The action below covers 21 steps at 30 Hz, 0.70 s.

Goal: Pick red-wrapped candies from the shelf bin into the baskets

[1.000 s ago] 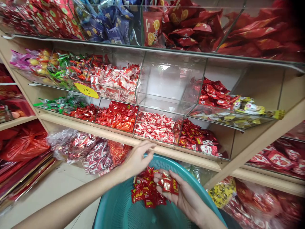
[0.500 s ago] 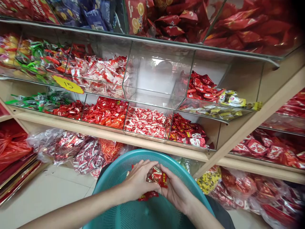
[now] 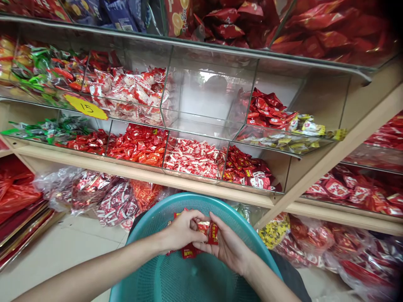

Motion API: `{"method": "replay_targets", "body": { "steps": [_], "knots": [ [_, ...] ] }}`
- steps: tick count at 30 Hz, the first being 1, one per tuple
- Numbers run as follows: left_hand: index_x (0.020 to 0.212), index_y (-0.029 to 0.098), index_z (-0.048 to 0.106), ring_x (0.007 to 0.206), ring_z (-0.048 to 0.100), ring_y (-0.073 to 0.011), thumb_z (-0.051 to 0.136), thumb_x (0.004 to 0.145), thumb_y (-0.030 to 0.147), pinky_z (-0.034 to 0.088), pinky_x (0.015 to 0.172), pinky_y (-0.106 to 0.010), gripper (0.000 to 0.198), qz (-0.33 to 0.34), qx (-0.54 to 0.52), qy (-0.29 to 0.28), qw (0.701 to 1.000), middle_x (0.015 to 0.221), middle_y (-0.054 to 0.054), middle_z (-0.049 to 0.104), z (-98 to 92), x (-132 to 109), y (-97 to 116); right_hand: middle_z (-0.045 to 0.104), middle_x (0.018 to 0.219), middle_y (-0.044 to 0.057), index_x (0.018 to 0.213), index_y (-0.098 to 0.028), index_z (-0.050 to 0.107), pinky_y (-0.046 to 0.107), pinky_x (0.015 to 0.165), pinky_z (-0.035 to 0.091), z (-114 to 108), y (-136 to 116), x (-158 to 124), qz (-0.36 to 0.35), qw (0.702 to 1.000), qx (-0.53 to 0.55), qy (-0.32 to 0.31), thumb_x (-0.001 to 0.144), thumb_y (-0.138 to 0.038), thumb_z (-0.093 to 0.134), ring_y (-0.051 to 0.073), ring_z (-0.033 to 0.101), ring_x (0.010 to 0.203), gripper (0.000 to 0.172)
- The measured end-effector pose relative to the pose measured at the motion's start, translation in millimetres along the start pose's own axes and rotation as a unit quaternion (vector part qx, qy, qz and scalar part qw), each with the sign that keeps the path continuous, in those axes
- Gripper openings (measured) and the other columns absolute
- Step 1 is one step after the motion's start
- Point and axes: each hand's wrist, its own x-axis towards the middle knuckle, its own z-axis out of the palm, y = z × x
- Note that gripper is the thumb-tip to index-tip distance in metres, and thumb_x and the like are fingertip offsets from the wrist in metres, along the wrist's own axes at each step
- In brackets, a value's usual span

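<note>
Both hands are held over a teal plastic basket (image 3: 195,285) with perforated sides. Between them is a small red and gold candy packet (image 3: 212,233). My left hand (image 3: 181,228) has its thumb and fingers closed at the packet's left end. My right hand (image 3: 231,247) is cupped around the other end, the packet lying against its fingers. More red candy packets (image 3: 189,251) show in the basket below and behind my left hand, partly covered by it.
Ahead, clear-walled shelf bins (image 3: 193,158) hold wrapped sweets in several colours. A yellow price tag (image 3: 86,107) hangs on the left. Bagged sweets (image 3: 118,203) lie beneath the bottom shelf, and a slanting wooden upright (image 3: 327,153) stands at the right.
My hands have drawn slightly apart, and my left hand has shifted a little left. More of the packet between them now shows, as do the red packets below. The view has tilted slightly.
</note>
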Motion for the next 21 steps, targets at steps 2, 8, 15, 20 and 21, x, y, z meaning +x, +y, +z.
{"method": "replay_targets", "body": {
  "steps": [2,8,15,20,21],
  "knots": [
    [0.09,0.016,0.058,0.064,0.055,-0.0117,0.065,0.06,0.02,0.041,0.058,-0.022,0.031,-0.04,-0.084,-0.025,0.995,0.069,0.002,0.06,-4.2,0,2,0.065,0.09,0.007,0.103,-0.013,0.055,0.03,0.079,0.047,-2,-1,1,0.003,1.0,0.003,0.007,0.08,-0.044,0.051,0.011,0.06,0.074,0.039],
    [0.087,0.015,0.059,0.069,0.059,-0.0122,0.07,0.059,0.024,0.042,0.064,-0.023,0.031,-0.061,-0.188,0.015,0.98,0.081,-0.003,0.065,-23.2,2,-1,0.062,0.084,0.006,0.096,-0.014,0.054,0.027,0.072,0.047,-19,-3,8,0.024,0.996,-0.017,0.084,0.075,-0.042,0.057,0.011,0.059,0.072,0.035],
    [0.084,0.015,0.059,0.072,0.059,-0.0121,0.071,0.06,0.026,0.042,0.068,-0.024,0.029,-0.077,-0.215,0.019,0.973,0.086,-0.003,0.064,-29.3,5,-6,0.057,0.064,-0.002,0.08,-0.016,0.056,0.021,0.054,0.035,-65,-2,19,-0.051,0.901,-0.398,0.165,0.066,-0.015,0.053,0.01,0.049,0.058,0.014],
    [0.085,0.015,0.059,0.072,0.059,-0.0126,0.07,0.061,0.025,0.042,0.068,-0.025,0.029,-0.082,-0.213,0.015,0.973,0.087,-0.004,0.064,-26.8,4,-8,0.06,0.089,0.006,0.089,-0.016,0.056,0.027,0.073,0.035,-82,-6,31,-0.105,0.645,-0.738,0.168,0.066,-0.007,0.047,0.017,0.051,0.085,0.027],
    [0.085,0.015,0.059,0.071,0.059,-0.0124,0.07,0.061,0.025,0.042,0.068,-0.025,0.029,-0.082,-0.216,0.013,0.973,0.086,-0.004,0.064,-26.7,4,-9,0.059,0.093,0.008,0.093,-0.016,0.055,0.028,0.075,0.035,-81,-7,34,-0.096,0.604,-0.773,0.168,0.067,-0.007,0.046,0.019,0.051,0.089,0.028]
  ]
}}
